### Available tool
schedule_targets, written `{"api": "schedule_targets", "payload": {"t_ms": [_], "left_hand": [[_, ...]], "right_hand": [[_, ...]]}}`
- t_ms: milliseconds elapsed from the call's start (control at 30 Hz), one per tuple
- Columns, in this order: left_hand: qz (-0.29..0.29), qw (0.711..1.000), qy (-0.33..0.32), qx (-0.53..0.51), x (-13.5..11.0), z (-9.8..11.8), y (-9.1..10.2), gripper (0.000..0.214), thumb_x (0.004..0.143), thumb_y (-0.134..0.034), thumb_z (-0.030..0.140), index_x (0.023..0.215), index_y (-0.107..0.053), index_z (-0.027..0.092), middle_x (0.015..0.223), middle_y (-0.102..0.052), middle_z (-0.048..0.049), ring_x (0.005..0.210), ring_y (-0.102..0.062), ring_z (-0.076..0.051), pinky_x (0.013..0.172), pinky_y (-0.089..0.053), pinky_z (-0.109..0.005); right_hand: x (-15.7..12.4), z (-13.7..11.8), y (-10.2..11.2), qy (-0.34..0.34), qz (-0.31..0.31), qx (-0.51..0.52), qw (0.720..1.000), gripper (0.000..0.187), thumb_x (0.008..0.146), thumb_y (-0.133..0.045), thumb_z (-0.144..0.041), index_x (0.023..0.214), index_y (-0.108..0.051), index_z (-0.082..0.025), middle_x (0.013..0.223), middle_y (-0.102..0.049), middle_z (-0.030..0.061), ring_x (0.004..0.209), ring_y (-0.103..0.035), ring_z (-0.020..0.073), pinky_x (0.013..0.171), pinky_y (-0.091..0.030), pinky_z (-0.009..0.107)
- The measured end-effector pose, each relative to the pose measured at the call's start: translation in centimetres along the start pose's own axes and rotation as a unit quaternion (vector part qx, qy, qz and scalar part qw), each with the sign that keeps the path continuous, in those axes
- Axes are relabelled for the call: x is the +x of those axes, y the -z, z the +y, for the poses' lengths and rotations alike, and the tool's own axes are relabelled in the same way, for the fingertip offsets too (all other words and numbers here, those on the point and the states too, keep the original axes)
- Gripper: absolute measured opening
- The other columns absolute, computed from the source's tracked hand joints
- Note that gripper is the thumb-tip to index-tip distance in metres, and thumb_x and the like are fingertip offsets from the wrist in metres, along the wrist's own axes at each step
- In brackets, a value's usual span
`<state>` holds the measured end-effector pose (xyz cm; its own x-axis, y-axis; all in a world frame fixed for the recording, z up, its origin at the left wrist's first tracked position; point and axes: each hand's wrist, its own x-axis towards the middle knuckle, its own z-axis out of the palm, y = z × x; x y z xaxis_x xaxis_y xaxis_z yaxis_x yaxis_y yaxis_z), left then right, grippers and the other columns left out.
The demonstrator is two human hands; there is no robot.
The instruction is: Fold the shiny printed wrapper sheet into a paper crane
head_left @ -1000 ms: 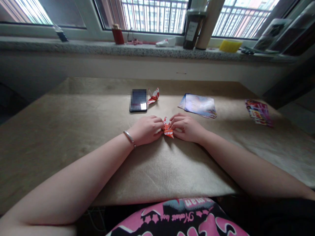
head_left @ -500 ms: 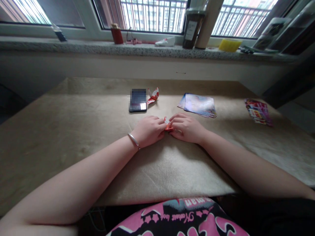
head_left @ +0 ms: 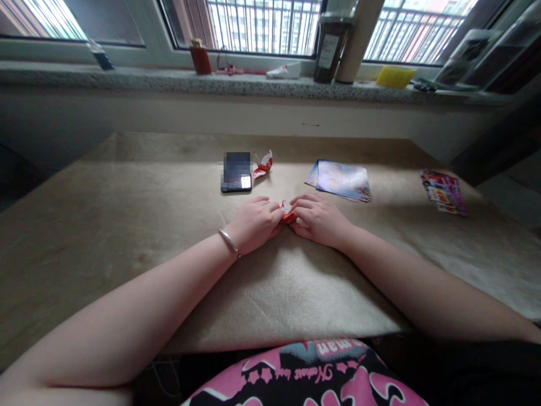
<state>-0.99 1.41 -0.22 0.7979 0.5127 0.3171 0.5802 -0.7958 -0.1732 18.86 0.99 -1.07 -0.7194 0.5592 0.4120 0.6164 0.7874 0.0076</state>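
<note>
Between my two hands is a small red-and-white folded paper piece, low over the table's middle. From its left side, my left hand, with a silver bangle at the wrist, pinches it. My right hand has thumb and fingers closed on its right side. Much of the piece is hidden by my fingers. Just beyond my left hand stands a similar red-and-white folded paper shape, beside a dark phone that lies flat with its screen partly blurred.
A stack of glossy picture sheets lies beyond my right hand. Farther right are several colourful cards or packets. At the back, the stone windowsill bears a dark lidded container, a red bottle and a yellow block.
My fingers have shifted slightly around the folded paper piece, and its red lower part has turned a little. The things on the table stay where they were.
</note>
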Motion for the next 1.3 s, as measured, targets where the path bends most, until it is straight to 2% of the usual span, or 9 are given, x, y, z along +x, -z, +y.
{"api": "schedule_targets", "payload": {"t_ms": [200, 333, 567, 833, 1000, 1100, 1300], "left_hand": [[-0.030, 0.997, 0.050, -0.057, 0.4, 0.0, -0.2, 0.015, 0.082, -0.051, 0.021, 0.082, -0.062, 0.012, 0.087, -0.063, -0.0078, 0.083, -0.058, -0.020, 0.092, -0.042, -0.036], [-0.039, 0.993, 0.076, -0.082, 0.4, 0.0, -0.4, 0.017, 0.084, -0.047, 0.020, 0.087, -0.060, 0.011, 0.091, -0.062, -0.0101, 0.089, -0.056, -0.021, 0.084, -0.046, -0.033], [-0.043, 0.985, 0.108, -0.131, 0.3, -0.5, -0.6, 0.018, 0.087, -0.046, 0.022, 0.080, -0.060, 0.014, 0.085, -0.062, -0.0072, 0.081, -0.056, -0.017, 0.075, -0.046, -0.029], [-0.021, 0.984, 0.109, -0.137, 0.4, -0.2, -0.9, 0.014, 0.084, -0.047, 0.020, 0.079, -0.059, 0.014, 0.086, -0.060, -0.0071, 0.081, -0.055, -0.017, 0.075, -0.046, -0.029], [-0.017, 0.978, 0.135, -0.160, 0.6, -0.2, -1.0, 0.010, 0.079, -0.052, 0.017, 0.071, -0.057, 0.014, 0.076, -0.059, -0.0045, 0.074, -0.054, -0.015, 0.070, -0.044, -0.027], [-0.015, 0.972, 0.152, -0.177, 0.6, -0.3, -1.2, 0.008, 0.077, -0.055, 0.017, 0.071, -0.058, 0.014, 0.074, -0.060, -0.0035, 0.072, -0.053, -0.015, 0.068, -0.043, -0.026], [0.000, 0.950, 0.207, -0.234, 0.2, -0.5, -1.5, 0.007, 0.077, -0.058, 0.022, 0.077, -0.057, 0.016, 0.076, -0.063, -0.0013, 0.069, -0.056, -0.013, 0.064, -0.041, -0.025]], "right_hand": [[0.2, -0.1, -0.9, -0.065, -0.021, 0.034, 0.997, 0.014, 0.078, -0.051, -0.020, 0.085, -0.063, -0.016, 0.100, -0.064, 0.0105, 0.100, -0.052, 0.0232, 0.093, -0.041, 0.036], [0.3, -0.1, -0.9, -0.100, -0.031, 0.057, 0.993, 0.013, 0.077, -0.050, -0.020, 0.084, -0.061, -0.015, 0.096, -0.064, 0.0107, 0.093, -0.053, 0.0222, 0.090, -0.041, 0.036], [0.7, 0.0, -0.7, -0.129, -0.013, 0.117, 0.985, 0.006, 0.074, -0.052, -0.017, 0.071, -0.056, -0.018, 0.076, -0.063, 0.0054, 0.077, -0.052, 0.0181, 0.079, -0.041, 0.033], [0.7, -0.2, -1.0, -0.159, -0.007, 0.148, 0.976, 0.007, 0.073, -0.053, -0.018, 0.074, -0.059, -0.018, 0.078, -0.063, 0.0052, 0.078, -0.054, 0.0181, 0.077, -0.041, 0.032], [0.8, 0.0, -1.4, -0.174, -0.003, 0.141, 0.975, 0.005, 0.073, -0.055, -0.021, 0.071, -0.058, -0.018, 0.069, -0.061, 0.0016, 0.067, -0.052, 0.0148, 0.084, -0.037, 0.035], [0.8, 0.0, -1.4, -0.185, -0.004, 0.152, 0.971, 0.006, 0.074, -0.054, -0.021, 0.073, -0.059, -0.018, 0.069, -0.062, 0.0008, 0.068, -0.053, 0.0142, 0.089, -0.035, 0.037], [0.8, 0.0, -1.5, -0.189, -0.007, 0.152, 0.970, 0.012, 0.080, -0.051, -0.022, 0.073, -0.060, -0.018, 0.074, -0.064, 0.0040, 0.074, -0.053, 0.0172, 0.076, -0.039, 0.033]]}}
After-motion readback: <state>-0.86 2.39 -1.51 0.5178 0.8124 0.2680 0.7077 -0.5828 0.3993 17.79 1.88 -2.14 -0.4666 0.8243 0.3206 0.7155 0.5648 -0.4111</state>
